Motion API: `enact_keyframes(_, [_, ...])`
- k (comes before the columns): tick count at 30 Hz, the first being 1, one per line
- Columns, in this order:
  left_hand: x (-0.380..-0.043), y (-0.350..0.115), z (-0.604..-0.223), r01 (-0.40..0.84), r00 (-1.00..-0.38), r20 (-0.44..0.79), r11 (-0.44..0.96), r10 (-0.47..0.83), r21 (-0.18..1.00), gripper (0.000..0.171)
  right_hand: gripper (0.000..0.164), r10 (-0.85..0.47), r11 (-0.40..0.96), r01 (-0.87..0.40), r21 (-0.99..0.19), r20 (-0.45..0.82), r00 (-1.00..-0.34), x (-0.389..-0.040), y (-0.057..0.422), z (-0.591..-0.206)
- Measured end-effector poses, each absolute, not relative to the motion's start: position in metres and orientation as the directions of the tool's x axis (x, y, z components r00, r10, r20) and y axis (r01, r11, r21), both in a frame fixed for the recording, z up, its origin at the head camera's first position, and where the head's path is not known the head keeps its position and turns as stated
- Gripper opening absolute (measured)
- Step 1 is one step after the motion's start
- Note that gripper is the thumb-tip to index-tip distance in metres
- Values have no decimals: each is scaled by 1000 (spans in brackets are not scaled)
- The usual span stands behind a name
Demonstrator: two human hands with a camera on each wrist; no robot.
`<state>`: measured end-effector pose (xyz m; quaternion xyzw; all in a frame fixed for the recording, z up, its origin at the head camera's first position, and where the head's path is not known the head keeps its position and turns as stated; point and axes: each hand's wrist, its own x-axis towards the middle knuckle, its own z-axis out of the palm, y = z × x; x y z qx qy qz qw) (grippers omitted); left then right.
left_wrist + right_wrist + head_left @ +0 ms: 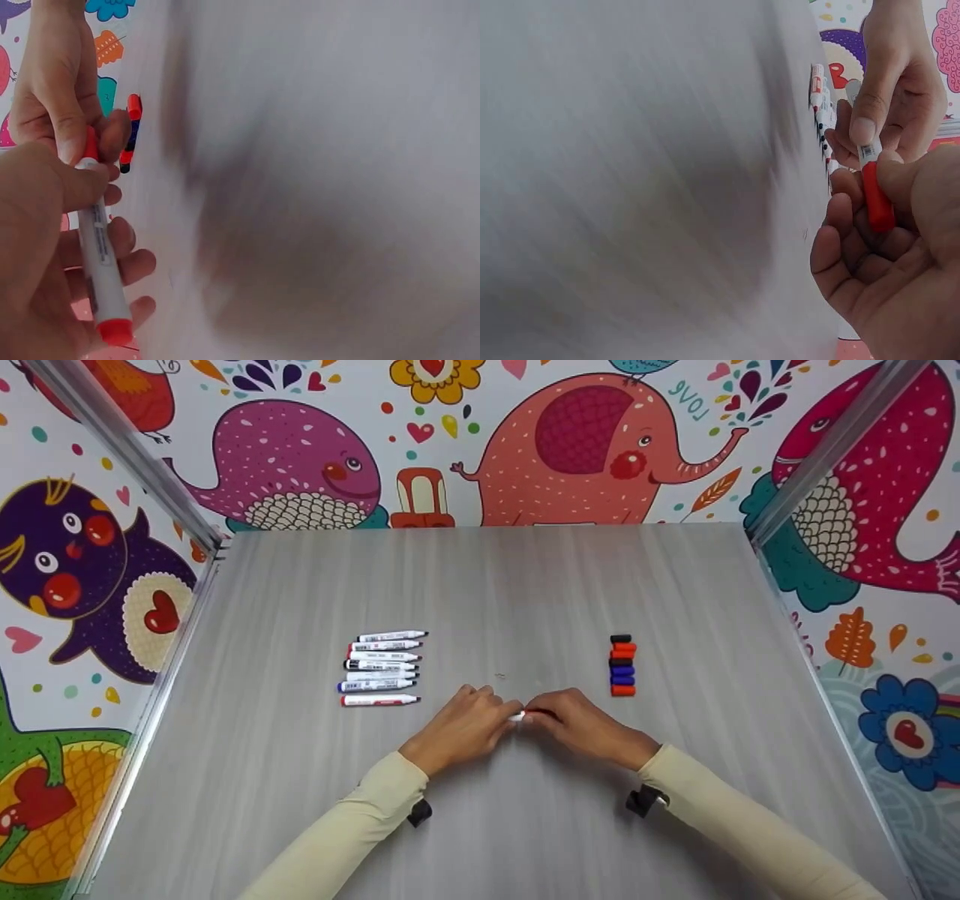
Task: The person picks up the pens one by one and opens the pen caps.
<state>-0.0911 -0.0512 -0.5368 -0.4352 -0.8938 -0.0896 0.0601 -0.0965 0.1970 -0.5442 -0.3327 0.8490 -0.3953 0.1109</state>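
Observation:
Near the middle of the table, my left hand point(461, 724) grips the white barrel of a marker point(103, 259) with a red end plug. My right hand point(585, 726) pinches the red cap point(877, 199) at the marker's other end, thumb on one side. In the right wrist view the cap meets the white barrel; whether it is fully seated I cannot tell. Both hands nearly touch, and in the head view they hide most of the marker.
Left of the hands lies a row of several uncapped white markers point(381, 700), tips pointing right. On the right stands a column of loose caps point(622, 690) in red, blue and black. A small mark point(500, 676) shows on the grey table point(480, 585). Patterned walls border it.

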Motion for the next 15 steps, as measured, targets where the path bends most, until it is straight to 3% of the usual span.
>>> enact_keyframes(5, [-91, -52, -535, 789, -614, 181, 591, 768, 169, 17, 14, -665, 459, -481, -747, 71, -744, -98, 199, -542])
enact_keyframes(15, [-95, -54, -527, 743, -645, 168, 559, 746, 370, 26, 17, -678, 379, -558, -738, 190, -711, -94, 200, -538])
